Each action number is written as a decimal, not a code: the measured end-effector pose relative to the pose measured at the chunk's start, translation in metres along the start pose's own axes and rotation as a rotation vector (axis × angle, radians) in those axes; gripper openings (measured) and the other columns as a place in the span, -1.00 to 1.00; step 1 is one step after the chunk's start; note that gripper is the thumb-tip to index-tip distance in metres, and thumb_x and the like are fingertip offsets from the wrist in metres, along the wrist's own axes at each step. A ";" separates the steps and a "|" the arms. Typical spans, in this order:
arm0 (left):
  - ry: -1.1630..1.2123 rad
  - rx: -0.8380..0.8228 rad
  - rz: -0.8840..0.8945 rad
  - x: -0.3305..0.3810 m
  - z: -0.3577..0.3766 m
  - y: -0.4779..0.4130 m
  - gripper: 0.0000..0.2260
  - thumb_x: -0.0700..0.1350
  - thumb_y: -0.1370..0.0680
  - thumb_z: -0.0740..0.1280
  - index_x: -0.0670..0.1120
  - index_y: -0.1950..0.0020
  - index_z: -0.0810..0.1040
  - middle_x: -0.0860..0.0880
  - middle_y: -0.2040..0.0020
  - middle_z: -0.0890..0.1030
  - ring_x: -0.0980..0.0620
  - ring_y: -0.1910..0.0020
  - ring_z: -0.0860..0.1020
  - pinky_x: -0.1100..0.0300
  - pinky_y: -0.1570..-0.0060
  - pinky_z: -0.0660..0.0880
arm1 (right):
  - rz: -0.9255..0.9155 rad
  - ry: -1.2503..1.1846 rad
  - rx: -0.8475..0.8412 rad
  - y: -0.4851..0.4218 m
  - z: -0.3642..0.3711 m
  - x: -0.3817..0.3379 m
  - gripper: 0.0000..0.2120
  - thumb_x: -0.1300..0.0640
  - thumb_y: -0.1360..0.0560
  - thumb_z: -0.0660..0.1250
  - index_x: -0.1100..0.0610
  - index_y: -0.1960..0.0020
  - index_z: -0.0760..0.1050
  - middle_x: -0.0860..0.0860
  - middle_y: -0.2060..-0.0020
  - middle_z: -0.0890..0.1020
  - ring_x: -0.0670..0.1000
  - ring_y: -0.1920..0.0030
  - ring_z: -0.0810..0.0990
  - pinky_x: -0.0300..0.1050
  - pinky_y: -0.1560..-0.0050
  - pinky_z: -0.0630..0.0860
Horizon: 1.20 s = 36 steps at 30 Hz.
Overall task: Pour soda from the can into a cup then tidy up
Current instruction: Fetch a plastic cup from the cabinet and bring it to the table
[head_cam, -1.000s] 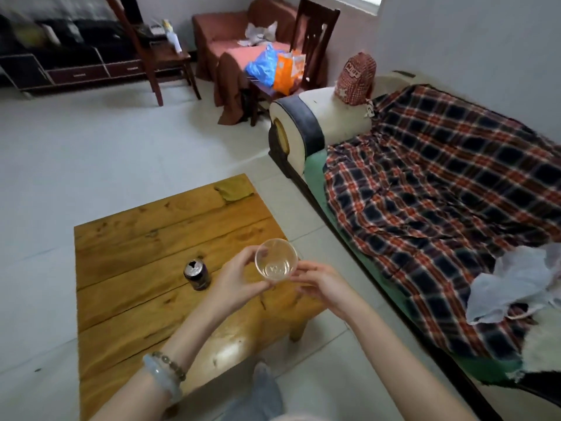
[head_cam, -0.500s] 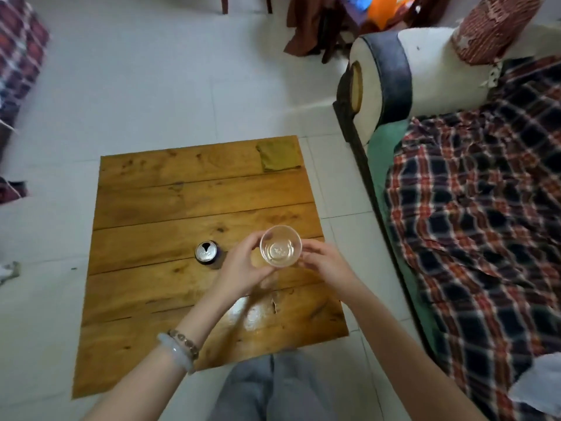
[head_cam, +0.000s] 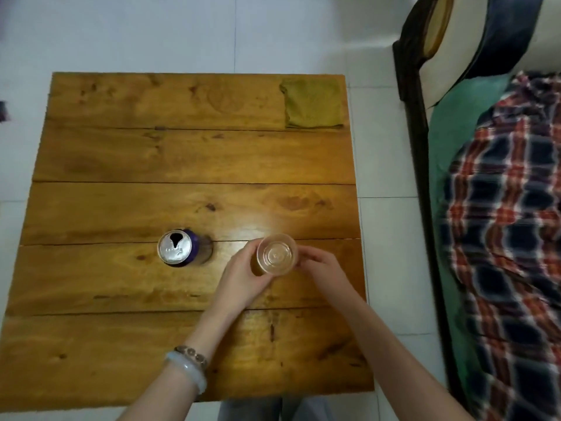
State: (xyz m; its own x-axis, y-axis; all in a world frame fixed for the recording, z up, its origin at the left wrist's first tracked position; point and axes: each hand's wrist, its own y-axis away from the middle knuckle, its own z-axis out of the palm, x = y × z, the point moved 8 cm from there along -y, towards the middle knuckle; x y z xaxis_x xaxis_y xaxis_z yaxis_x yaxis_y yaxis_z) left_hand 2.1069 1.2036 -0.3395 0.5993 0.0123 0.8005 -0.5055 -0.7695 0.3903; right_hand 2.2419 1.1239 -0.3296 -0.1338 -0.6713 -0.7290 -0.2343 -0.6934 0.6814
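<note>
Seen from the head camera, a clear plastic cup (head_cam: 276, 258) sits upright between both hands over the near right part of the wooden table (head_cam: 182, 153). The left hand (head_cam: 243, 278) and right hand (head_cam: 321, 268) each curl their fingers around its sides. The opened soda can (head_cam: 177, 247) stands just left of them. A folded olive cloth (head_cam: 312, 103) lies at the far right corner.
</note>
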 end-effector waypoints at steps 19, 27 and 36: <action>-0.067 0.043 0.058 -0.015 0.004 -0.016 -0.57 -0.07 -0.38 0.51 0.11 -0.20 0.48 0.41 0.03 0.48 0.51 -0.01 0.43 0.56 0.06 0.33 | -0.004 -0.057 0.007 -0.031 0.003 0.019 -0.59 0.49 -0.48 0.06 0.19 -0.14 0.54 -0.02 0.06 0.63 -0.28 0.13 0.59 -0.42 0.17 0.49; -0.118 0.054 0.063 -0.012 0.004 -0.020 -0.57 0.00 -0.38 0.50 0.13 -0.19 0.46 0.39 0.03 0.46 0.33 -0.04 0.42 0.14 -0.16 0.42 | -0.039 -0.146 -0.001 -0.036 0.005 0.017 -0.59 0.50 -0.47 0.05 0.24 -0.16 0.53 0.00 0.03 0.63 -0.14 0.01 0.59 -0.36 0.07 0.54; -0.217 0.071 0.025 -0.030 -0.002 -0.001 -0.33 -0.08 -0.37 0.52 0.03 -0.41 0.31 0.12 -0.33 0.43 0.12 -0.34 0.34 0.07 -0.37 0.27 | -0.045 -0.074 0.110 -0.025 -0.020 0.033 -0.57 0.42 -0.50 0.08 0.15 -0.23 0.53 0.01 -0.08 0.62 -0.11 -0.04 0.61 -0.08 -0.15 0.54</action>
State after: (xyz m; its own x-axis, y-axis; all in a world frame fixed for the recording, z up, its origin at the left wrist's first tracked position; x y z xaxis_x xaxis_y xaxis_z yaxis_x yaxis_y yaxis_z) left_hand 2.0879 1.2057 -0.3631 0.7106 -0.1391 0.6897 -0.4813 -0.8111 0.3322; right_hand 2.2631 1.1139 -0.3696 -0.1904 -0.6159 -0.7645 -0.3451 -0.6870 0.6395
